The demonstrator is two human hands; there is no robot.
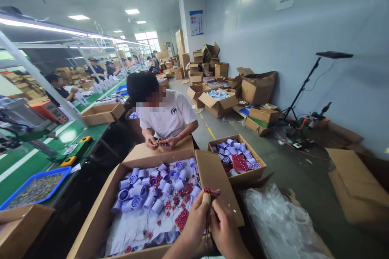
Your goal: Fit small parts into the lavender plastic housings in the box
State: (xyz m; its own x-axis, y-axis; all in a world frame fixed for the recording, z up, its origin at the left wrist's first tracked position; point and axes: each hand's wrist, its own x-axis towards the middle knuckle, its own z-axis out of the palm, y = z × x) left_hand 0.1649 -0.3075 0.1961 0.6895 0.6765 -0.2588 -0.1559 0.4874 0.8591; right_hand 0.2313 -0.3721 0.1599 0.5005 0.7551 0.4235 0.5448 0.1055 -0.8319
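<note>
My left hand (194,222) and my right hand (226,228) are together at the bottom centre, both closed on a small red wired part (210,191) with thin wires hanging from it. They hover over the right front corner of a large open cardboard box (97,214) that holds several white-and-blue cylindrical parts (142,198) and loose red pieces (181,218). Across the box a person in a white T-shirt (168,115) sits facing me, fingers on a small dark red piece (162,141).
A smaller box (258,170) of the same parts stands to the right, with clear plastic bags (279,222) in front of it. A green workbench with a blue tray (36,188) runs along the left. Cardboard boxes (258,87) and a lamp stand (304,85) line the right wall.
</note>
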